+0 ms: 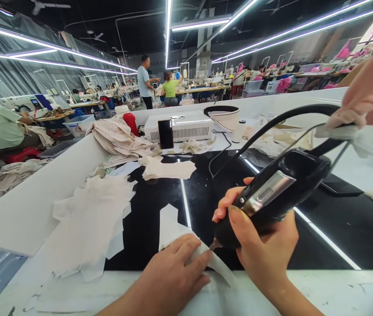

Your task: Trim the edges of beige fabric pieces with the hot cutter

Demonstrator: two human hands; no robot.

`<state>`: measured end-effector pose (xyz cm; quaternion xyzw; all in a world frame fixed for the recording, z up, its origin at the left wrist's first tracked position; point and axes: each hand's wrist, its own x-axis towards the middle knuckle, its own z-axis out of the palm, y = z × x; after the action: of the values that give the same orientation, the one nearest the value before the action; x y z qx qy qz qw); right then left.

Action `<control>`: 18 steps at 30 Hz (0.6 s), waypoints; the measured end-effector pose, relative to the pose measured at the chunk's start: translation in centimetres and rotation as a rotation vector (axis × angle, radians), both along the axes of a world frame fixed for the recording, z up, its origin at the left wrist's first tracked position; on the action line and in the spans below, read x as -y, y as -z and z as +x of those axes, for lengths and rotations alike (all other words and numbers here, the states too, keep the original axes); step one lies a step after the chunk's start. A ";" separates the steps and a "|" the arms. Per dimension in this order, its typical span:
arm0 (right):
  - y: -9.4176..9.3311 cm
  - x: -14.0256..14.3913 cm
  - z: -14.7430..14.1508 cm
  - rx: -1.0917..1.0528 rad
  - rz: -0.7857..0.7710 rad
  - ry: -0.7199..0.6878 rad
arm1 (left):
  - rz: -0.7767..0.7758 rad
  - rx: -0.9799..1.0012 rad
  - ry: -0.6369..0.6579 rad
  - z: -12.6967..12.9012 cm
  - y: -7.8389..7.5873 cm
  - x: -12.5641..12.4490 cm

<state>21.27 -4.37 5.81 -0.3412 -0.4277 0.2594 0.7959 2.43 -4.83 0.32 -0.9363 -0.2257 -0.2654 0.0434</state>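
Note:
My left hand (176, 272) lies flat on a pale cut fabric piece (169, 221), fingers stretched out and holding it against the black glossy board (146, 237). The fabric's narrow end curves off past my fingertips to the right. Wrapped around a black corded handheld tool (272, 197), with a silvery plate on its side, is my right hand (267, 245). The tool tilts down to the left, and its small pointed tip (214, 244) is close beside my left fingertips. Whether the tip touches the fabric I cannot tell.
Another person's blurred hand (357, 105) is by the tool's cable at upper right. Stacked pale cut pieces (84, 224) lie left, another small stack (168, 169) ahead. A white vented box (186, 129), a phone (165, 134) and a basket (222, 117) stand behind. White panels (41, 210) border the table.

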 end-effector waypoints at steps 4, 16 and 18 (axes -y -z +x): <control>-0.2 0.4 -0.3 -0.002 -0.009 -0.002 | -0.005 0.000 -0.002 -0.1 0.2 0.2; 0.0 -1.3 -0.4 -0.045 0.018 -0.054 | -0.049 -0.007 -0.009 -0.4 0.8 0.3; 0.1 -1.7 -0.6 -0.034 0.027 -0.062 | -0.057 0.002 -0.015 -0.4 0.9 0.4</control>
<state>20.68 -2.67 5.71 -0.3125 -0.4281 0.2838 0.7991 2.07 -5.20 -0.56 -0.9352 -0.2401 -0.2597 0.0186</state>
